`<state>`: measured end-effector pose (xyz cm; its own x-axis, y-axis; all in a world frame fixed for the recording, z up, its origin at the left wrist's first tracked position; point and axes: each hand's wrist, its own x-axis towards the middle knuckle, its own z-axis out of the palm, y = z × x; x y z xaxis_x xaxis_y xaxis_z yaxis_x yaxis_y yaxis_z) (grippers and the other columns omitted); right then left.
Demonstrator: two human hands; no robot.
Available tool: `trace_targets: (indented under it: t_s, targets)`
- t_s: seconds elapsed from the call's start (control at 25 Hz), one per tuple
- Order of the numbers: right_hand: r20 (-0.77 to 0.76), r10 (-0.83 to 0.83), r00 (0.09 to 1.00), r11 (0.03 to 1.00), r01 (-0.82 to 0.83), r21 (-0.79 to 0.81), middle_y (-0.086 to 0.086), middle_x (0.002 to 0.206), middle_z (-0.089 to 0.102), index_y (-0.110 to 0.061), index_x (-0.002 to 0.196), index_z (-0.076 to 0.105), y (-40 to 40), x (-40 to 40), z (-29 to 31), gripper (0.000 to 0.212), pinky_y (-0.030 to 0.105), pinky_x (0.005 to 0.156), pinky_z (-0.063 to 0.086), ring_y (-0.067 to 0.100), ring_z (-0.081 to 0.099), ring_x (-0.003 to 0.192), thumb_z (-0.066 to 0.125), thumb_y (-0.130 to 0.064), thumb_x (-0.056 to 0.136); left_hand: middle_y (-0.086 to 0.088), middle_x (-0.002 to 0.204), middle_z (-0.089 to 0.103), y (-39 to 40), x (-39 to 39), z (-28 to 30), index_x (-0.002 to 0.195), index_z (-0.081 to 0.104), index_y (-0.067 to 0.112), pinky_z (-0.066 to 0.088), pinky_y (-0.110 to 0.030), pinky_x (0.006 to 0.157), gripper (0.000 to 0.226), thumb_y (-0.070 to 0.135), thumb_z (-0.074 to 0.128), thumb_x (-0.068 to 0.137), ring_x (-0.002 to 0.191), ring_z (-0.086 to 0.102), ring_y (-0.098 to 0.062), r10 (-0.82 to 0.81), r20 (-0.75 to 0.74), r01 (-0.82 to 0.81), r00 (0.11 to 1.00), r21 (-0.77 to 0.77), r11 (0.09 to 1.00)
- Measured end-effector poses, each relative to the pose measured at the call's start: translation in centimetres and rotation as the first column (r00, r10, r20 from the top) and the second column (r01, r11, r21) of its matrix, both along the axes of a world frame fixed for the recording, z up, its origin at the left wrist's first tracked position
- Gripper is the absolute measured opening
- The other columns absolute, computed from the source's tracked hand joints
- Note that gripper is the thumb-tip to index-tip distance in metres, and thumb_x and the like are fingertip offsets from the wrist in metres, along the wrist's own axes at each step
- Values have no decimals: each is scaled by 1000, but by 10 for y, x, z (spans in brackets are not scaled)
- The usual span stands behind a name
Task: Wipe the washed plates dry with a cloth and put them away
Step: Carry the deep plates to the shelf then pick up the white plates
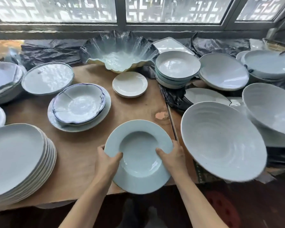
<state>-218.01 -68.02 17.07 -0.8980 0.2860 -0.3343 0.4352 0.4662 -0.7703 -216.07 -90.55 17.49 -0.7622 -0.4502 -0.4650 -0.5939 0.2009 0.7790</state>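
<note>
A pale blue-green deep-welled plate (139, 156) with a broad flat rim sits face up at the near edge of the wooden surface (135, 106), its near rim hanging out past that edge; it is round, so it has no long axis, and its well opens straight up toward the camera. The left hand (107, 159) grips its left rim, thumb curled onto the rim top and fingers under it. The right hand (172, 155) grips the right rim the same way, thumb reaching to the well's edge. Just to the right lies a large ribbed white bowl (220, 142), tilted. To the left stands a stack of white plates (18, 160), and beyond it a blue-edged scalloped dish (79, 103) on a wider plate. Farther back are a small saucer stack (130, 84) and a big ruffled shell-shaped bowl (120, 51) beneath the window (120, 12).
</note>
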Motion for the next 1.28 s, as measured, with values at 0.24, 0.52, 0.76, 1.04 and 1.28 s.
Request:
trace_targets:
  t_s: [0.24, 0.52, 0.76, 1.04, 1.28]
  targets:
    - [25, -57, 998, 997, 55, 63, 12, 124, 54, -10, 135, 56, -14, -89, -20, 60, 25, 80, 37, 18, 48, 93, 81, -29, 84, -10, 114, 63, -1, -91, -14, 118, 63, 10, 54, -44, 88, 65, 39, 63, 61, 111, 57, -30, -102, 61, 107, 993, -89, 990]
    - [37, -130, 991, 988, 127, 82, 14, 128, 61, -6, 134, 55, -4, -170, -46, 64, 33, 96, 45, 30, 57, 118, 84, -21, 80, -13, 110, 66, 18, -168, -43, 119, 64, 6, 50, -41, 94, 45, 21, 72, 78, 117, 55, -34, -75, 67, 84, 995, -143, 986]
    - [35, -204, 978, 979, 203, 34, 13, 130, 59, -6, 136, 54, 2, -201, -63, 62, 36, 101, 44, 30, 54, 122, 82, -19, 83, -14, 119, 63, 32, -211, -55, 122, 64, 11, 52, -42, 95, 49, 23, 72, 76, 110, 59, -31, -23, 94, 37, 995, -142, 989]
    - [13, -197, 980, 969, 192, 156, 14, 131, 59, -8, 141, 52, 1, -213, -70, 67, 40, 108, 36, 34, 47, 124, 81, -24, 83, -12, 109, 69, 35, -220, -60, 113, 68, 12, 47, -46, 99, 51, 34, 68, 67, 111, 58, -34, -57, 143, 81, 988, -171, 982]
    - [18, -121, 992, 978, 116, 176, 15, 140, 50, -10, 149, 43, 0, -210, -60, 71, 42, 112, 34, 35, 44, 130, 74, -23, 87, -3, 113, 55, 23, -206, -60, 133, 53, 11, 35, -28, 92, 56, 21, 75, 82, 124, 47, -27, -226, 80, 239, 971, -245, 940]
